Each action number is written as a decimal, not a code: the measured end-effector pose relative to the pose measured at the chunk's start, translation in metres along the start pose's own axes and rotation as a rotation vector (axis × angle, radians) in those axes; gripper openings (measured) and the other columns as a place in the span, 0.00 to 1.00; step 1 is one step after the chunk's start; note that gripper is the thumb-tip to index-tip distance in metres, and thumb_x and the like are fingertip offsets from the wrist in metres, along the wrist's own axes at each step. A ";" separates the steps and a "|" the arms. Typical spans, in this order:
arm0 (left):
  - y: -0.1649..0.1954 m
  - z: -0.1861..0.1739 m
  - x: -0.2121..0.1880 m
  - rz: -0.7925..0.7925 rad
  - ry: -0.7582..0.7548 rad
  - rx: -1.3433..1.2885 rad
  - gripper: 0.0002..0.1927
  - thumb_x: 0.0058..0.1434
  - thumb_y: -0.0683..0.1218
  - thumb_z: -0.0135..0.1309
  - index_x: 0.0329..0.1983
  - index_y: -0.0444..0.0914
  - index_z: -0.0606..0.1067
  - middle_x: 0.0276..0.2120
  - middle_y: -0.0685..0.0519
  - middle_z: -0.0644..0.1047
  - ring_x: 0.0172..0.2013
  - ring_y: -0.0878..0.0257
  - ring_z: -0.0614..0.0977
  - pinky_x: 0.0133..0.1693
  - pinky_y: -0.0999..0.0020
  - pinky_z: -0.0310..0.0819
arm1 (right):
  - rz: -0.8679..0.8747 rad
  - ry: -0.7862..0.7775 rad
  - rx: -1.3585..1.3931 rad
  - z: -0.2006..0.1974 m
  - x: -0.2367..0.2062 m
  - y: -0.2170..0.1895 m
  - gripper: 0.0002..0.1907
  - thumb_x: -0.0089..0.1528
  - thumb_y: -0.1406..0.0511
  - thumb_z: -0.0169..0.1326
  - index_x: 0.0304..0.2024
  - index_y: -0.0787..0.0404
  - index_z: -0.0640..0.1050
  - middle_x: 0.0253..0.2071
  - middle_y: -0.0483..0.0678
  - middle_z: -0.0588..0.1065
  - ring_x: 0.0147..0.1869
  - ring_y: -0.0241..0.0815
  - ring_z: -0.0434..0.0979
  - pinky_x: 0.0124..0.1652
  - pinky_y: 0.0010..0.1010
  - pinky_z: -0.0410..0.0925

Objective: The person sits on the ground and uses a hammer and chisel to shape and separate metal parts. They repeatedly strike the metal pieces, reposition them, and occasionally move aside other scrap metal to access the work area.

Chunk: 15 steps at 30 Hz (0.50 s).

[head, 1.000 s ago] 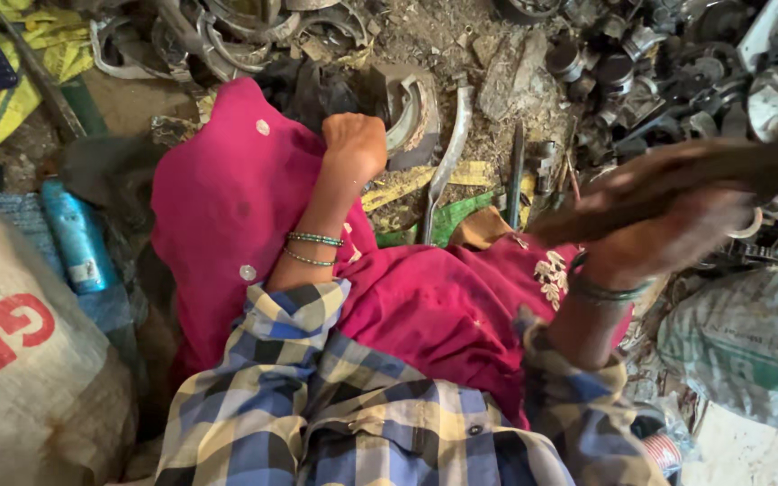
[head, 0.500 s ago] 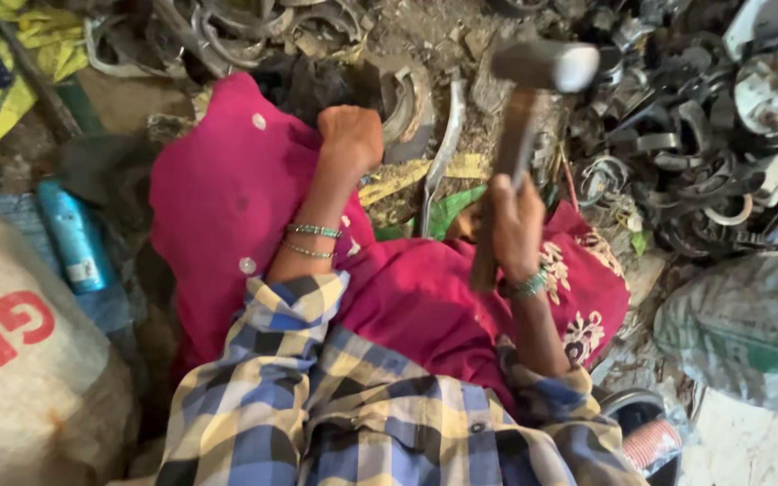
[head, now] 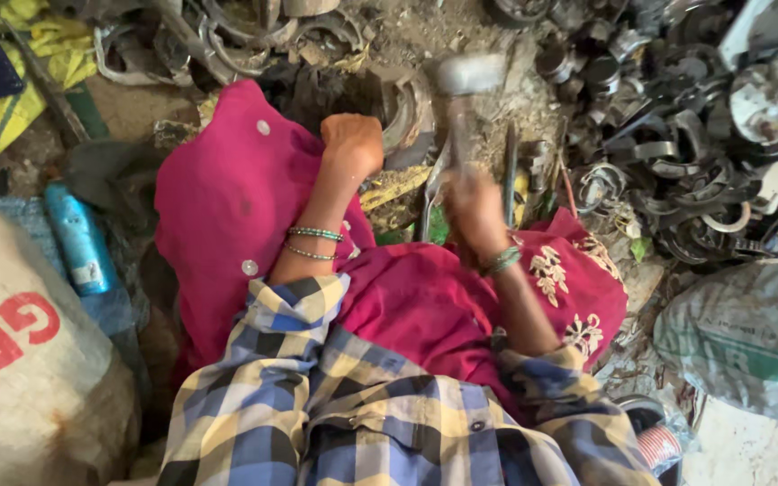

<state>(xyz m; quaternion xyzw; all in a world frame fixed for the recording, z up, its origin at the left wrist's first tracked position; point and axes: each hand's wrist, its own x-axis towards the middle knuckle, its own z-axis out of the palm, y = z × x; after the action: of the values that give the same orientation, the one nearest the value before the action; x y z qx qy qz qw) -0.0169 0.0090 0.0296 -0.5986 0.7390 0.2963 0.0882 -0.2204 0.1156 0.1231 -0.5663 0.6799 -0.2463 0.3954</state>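
- Hammer caught in a blur over a dirt floor strewn with scrap, in the only view, from the head camera: its grey metal head hangs above the ground just right of a curved metal piece, the handle running down to the right hand.
- Right hand's fingers are wrapped shut around the lower end of the handle, though motion blur hides the exact grip; a green bangle sits at the wrist.
- Left hand is a closed fist pressed down beside the curved metal piece; whether the fingers pinch anything beneath cannot be told.
- Judged from its steel head, the hammer is top-heavy and rigid, best held low on the handle, as here, for swing and reach.
- The curved piece looks stiff, heavy and sharp-edged, likely to jump under a blow unless pinned at its outer end, clear of the striking spot.
- Around the worker: a pink cloth across the lap, a checked shirt, a blue bottle and white sack at left, and a heap of metal rings at right.
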 end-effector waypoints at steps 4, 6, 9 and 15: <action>-0.002 -0.002 0.002 -0.008 0.034 0.017 0.10 0.50 0.44 0.63 0.36 0.43 0.85 0.39 0.46 0.84 0.45 0.52 0.85 0.41 0.56 0.79 | 0.237 0.135 0.201 -0.001 -0.016 0.023 0.17 0.72 0.56 0.48 0.40 0.65 0.72 0.23 0.46 0.74 0.21 0.34 0.75 0.19 0.26 0.69; 0.000 0.000 0.000 0.017 0.003 0.024 0.09 0.50 0.44 0.63 0.36 0.43 0.85 0.39 0.46 0.84 0.45 0.52 0.85 0.41 0.56 0.79 | 0.209 0.201 0.287 -0.026 -0.030 0.019 0.17 0.73 0.56 0.46 0.43 0.65 0.71 0.26 0.45 0.74 0.23 0.34 0.75 0.20 0.26 0.70; 0.005 0.003 0.002 0.026 0.006 0.022 0.10 0.50 0.44 0.64 0.36 0.42 0.85 0.39 0.46 0.84 0.45 0.52 0.85 0.42 0.57 0.79 | -0.021 0.383 0.405 -0.072 -0.040 -0.002 0.18 0.75 0.55 0.42 0.46 0.65 0.71 0.26 0.46 0.73 0.22 0.37 0.75 0.20 0.29 0.73; 0.004 0.002 0.000 0.008 0.006 0.004 0.10 0.49 0.44 0.65 0.36 0.42 0.85 0.40 0.45 0.84 0.46 0.52 0.85 0.44 0.59 0.79 | -0.904 0.191 0.758 -0.137 0.012 -0.038 0.22 0.73 0.50 0.39 0.58 0.58 0.71 0.46 0.55 0.78 0.28 0.42 0.81 0.26 0.31 0.76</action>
<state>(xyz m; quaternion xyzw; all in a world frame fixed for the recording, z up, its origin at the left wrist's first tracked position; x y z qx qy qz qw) -0.0213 0.0105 0.0297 -0.5965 0.7421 0.2934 0.0858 -0.3108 0.0795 0.2270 -0.5941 0.2689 -0.6655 0.3631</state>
